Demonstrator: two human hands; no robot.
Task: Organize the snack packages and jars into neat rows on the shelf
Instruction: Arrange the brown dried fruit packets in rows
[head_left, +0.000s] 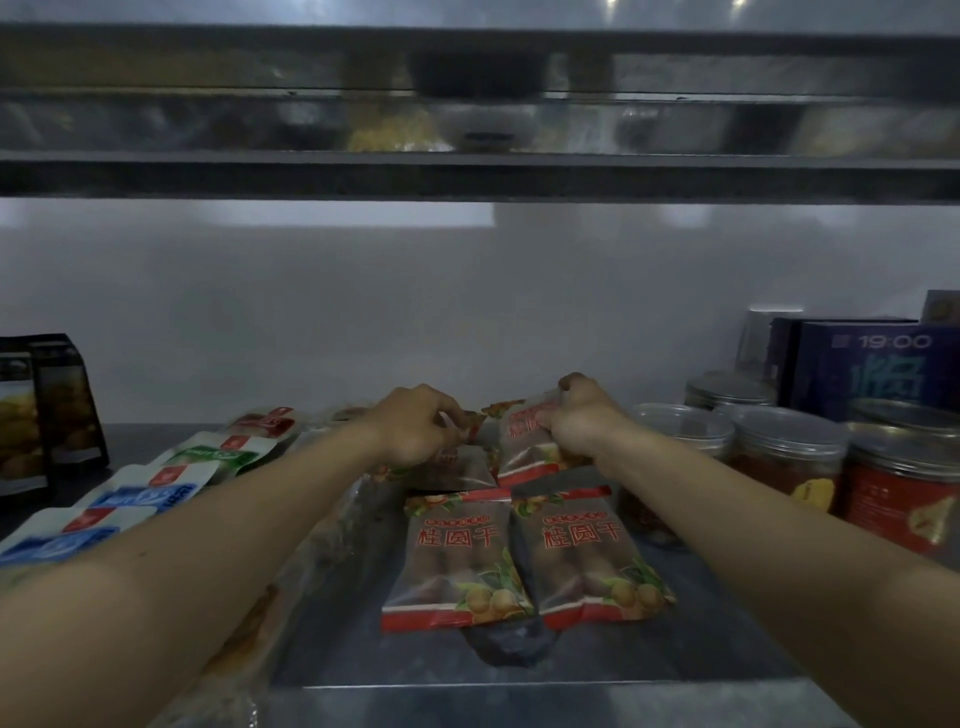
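On the steel shelf (701, 654), red-edged longan packets (524, 441) pinched in left hand (415, 431) and right hand (576, 421).

Your two bare forearms reach far into the scene, converging toward centre. Your left hand (415, 428) is curled, fingers pinched closed. Your right hand (579, 418) is fisted, knuckles up, just beside it.

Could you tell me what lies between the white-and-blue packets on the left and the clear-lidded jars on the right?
Four red-edged longan packets, two rows of two, per the head view.
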